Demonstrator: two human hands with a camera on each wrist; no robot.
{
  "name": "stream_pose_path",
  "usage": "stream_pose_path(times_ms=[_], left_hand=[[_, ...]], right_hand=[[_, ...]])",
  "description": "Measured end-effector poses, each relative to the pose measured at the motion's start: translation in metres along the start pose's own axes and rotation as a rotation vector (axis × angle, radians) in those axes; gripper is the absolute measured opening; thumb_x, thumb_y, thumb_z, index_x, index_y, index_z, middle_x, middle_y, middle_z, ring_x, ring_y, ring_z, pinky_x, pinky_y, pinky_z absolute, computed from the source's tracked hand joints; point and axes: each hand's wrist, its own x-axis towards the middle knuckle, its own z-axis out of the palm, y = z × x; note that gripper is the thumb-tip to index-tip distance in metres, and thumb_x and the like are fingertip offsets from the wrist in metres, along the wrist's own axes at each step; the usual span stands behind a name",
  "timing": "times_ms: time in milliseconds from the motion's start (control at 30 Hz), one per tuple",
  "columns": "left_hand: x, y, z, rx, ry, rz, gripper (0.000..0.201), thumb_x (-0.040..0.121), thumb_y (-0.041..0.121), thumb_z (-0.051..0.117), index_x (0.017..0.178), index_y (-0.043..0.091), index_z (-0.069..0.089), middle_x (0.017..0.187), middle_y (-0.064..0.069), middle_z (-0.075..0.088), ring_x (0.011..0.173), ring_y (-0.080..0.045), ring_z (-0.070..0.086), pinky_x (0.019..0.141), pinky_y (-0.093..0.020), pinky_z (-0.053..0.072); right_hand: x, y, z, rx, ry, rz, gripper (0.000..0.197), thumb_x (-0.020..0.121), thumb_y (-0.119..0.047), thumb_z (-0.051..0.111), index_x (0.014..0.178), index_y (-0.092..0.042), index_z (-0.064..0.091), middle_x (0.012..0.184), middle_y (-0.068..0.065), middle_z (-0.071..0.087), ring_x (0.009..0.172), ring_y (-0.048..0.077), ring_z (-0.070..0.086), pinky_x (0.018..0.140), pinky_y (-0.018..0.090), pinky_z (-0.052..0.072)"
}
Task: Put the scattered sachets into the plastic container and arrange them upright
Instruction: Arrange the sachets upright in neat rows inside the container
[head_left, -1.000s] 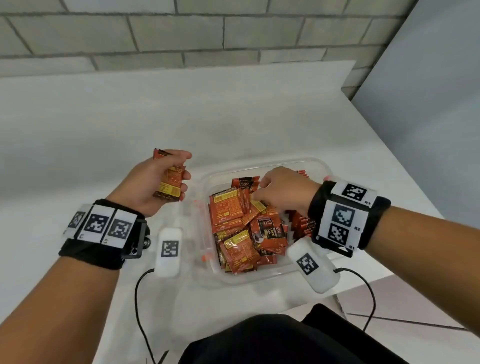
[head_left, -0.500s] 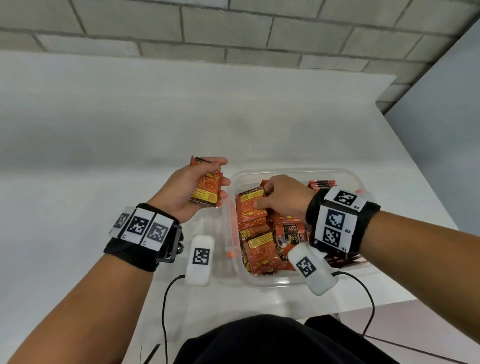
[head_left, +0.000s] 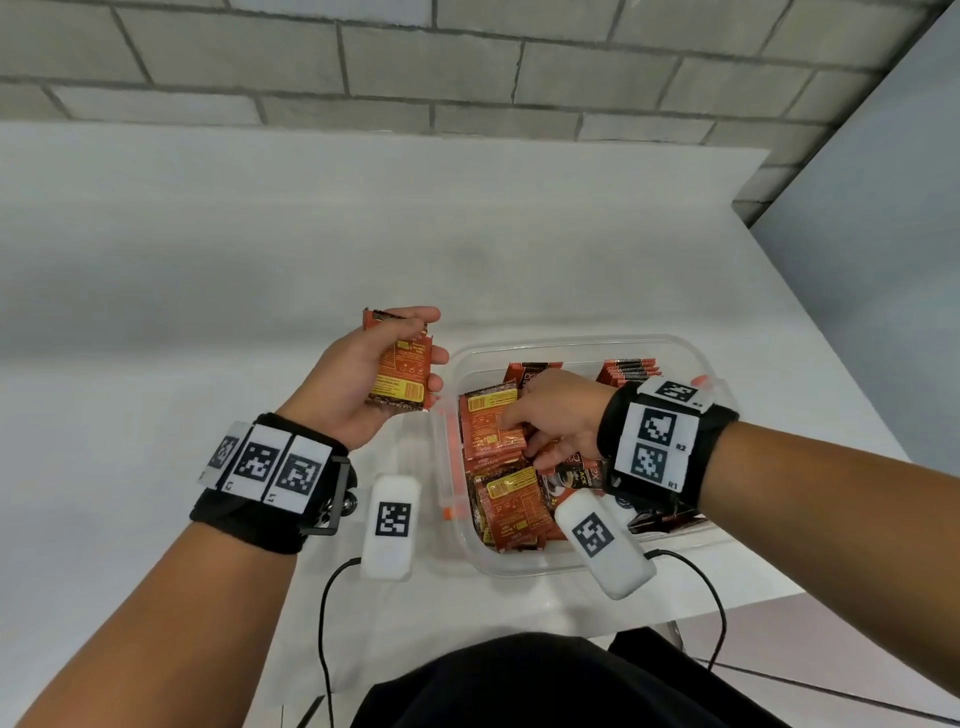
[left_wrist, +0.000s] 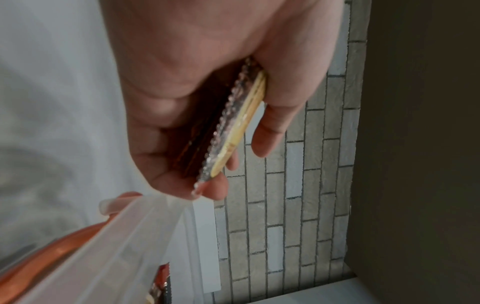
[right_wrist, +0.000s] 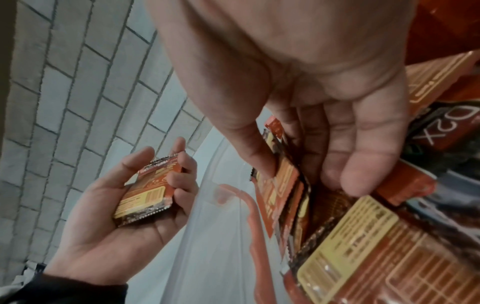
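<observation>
Sorting midway | left hand (head_left: 363, 384) gripping gathered stack (head_left: 402, 371) | right hand (head_left: 556, 415) pinching sachet (head_left: 491, 428) in plastic container (head_left: 571, 344) | upright row (head_left: 628, 370) standing, loose pile (head_left: 511, 506) remaining

White table (head_left: 311, 249) against grey block wall (head_left: 467, 62)

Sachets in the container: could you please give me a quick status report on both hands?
Left hand grips a sachet stack beside the plastic container. Right hand pinches a sachet inside it. Loose sachets lie flat; nothing in the way.
</observation>
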Motion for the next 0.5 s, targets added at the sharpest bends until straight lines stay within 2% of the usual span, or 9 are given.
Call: stream_pose_path(times_ms=[67,167,267,333,500], left_hand=[[-0.002,0.001,0.001,0.000,-0.006,0.013,0.022,0.095,0.019,0.051,0.112,0.014,0.064,0.083,-0.013,0.065,0.061,-0.024,0.060,0.057,-0.031,0.053],[-0.005,0.003,0.005,-0.003,-0.021,0.026,0.023,0.095,0.019,0.050,0.113,0.014,0.064,0.083,-0.013,0.065,0.061,-0.024,0.060,0.055,-0.031,0.053],[-0.008,0.007,0.007,-0.013,-0.032,0.042,0.023,0.095,0.019,0.050,0.113,0.015,0.064,0.084,-0.013,0.065,0.061,-0.025,0.060,0.055,-0.031,0.052],[-0.011,0.008,0.009,-0.020,-0.038,0.056,0.023,0.094,0.020,0.050,0.113,0.015,0.064,0.084,-0.013,0.066,0.061,-0.025,0.060,0.055,-0.031,0.052],[-0.012,0.010,0.020,-0.018,-0.053,0.074,0.023,0.093,0.019,0.051,0.112,0.014,0.063,0.083,-0.013,0.066,0.061,-0.025,0.061,0.056,-0.031,0.053]], right_hand=[[0.000,0.001,-0.002,0.004,0.002,-0.012,0.006,0.090,-0.010,0.061,0.092,-0.007,0.055,0.096,0.009,0.060,0.078,0.019,0.058,0.069,0.030,0.055],[-0.003,0.005,-0.006,-0.002,0.011,-0.047,0.014,0.090,-0.009,0.061,0.080,-0.010,0.052,0.088,0.005,0.059,0.072,0.016,0.056,0.066,0.028,0.054],[-0.011,0.009,-0.018,0.005,0.017,-0.095,0.010,0.088,-0.012,0.065,0.092,-0.010,0.056,0.101,0.006,0.061,0.081,0.018,0.060,0.062,0.027,0.054],[-0.018,0.013,-0.031,0.050,-0.004,-0.126,0.019,0.087,-0.013,0.066,0.104,-0.008,0.060,0.108,0.008,0.066,0.091,0.021,0.064,0.065,0.028,0.054],[-0.034,0.026,-0.057,0.273,-0.079,-0.245,0.025,0.088,-0.004,0.062,0.113,-0.010,0.060,0.098,0.009,0.073,0.085,0.021,0.071,0.073,0.032,0.058]])
